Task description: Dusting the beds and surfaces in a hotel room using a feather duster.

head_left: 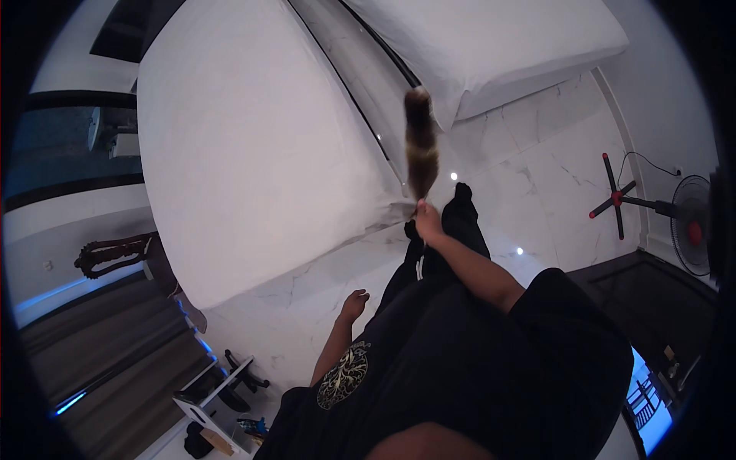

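Note:
My right hand (429, 222) is closed around the lower end of a fluffy brown duster (422, 149), banded dark and light, which points away from me. The duster's tip reaches toward the gap between two beds. To the left, a bed with a white sheet (253, 153) fills much of the view, its near corner beside my right hand. My left hand (354, 305) hangs low at my left side, fingers loosely extended, with nothing seen in it. Both feet stand on the pale floor close to that corner.
A second white-sheeted bed (506, 46) lies at the far right. On the right stands a fan (690, 226) with a cross-shaped base (616, 199) and a cord to the wall. White marble-patterned floor (537, 153) runs between. A carved dark chair (115, 255) and grey curtains (115, 353) are left.

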`<control>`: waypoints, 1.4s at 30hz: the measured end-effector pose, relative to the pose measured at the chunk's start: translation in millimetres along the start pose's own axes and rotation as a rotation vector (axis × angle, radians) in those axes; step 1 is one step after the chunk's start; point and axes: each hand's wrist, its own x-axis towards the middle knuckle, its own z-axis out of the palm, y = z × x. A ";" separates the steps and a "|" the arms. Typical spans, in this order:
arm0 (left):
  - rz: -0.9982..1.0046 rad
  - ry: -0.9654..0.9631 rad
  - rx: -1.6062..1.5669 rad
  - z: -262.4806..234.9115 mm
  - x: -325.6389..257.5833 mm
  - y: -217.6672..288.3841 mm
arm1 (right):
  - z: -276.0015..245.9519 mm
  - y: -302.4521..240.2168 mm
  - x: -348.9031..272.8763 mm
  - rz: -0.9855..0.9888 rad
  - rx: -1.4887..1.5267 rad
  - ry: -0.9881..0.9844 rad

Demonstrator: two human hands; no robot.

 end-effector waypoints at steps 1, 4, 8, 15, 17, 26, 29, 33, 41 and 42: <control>0.058 0.026 0.010 -0.1 2.8 7.6 | 4.3 5.6 -5.5 -0.113 -0.173 -0.080; 0.118 -0.023 -0.114 -0.9 9.3 43.4 | 9.1 17.6 -11.8 0.433 -0.127 -0.520; 0.265 0.032 -0.198 -3.0 4.1 88.1 | -12.5 -19.0 9.5 0.538 0.216 -0.256; 0.220 0.098 -0.153 12.6 -21.0 71.0 | -37.0 -123.2 64.5 -0.303 0.375 0.142; 0.092 0.055 -0.138 18.4 -28.3 50.8 | -12.8 -96.6 44.6 -0.276 0.125 0.020; -0.062 -0.027 -0.069 40.4 -22.2 52.8 | -57.0 81.2 28.8 0.102 -0.822 -1.130; 0.040 -0.009 -0.047 46.9 3.3 102.8 | -123.8 31.1 58.3 -0.147 -0.712 -0.745; 0.210 -0.048 -0.056 56.2 43.7 187.7 | -201.3 -53.9 113.4 -0.335 -0.483 -0.316; 0.432 -0.178 -0.054 75.3 70.5 342.2 | -255.0 -104.5 171.8 -0.533 -0.169 -0.111; 0.465 -0.233 -0.126 79.6 67.2 357.9 | -253.4 -98.1 165.3 -0.536 -0.088 -0.147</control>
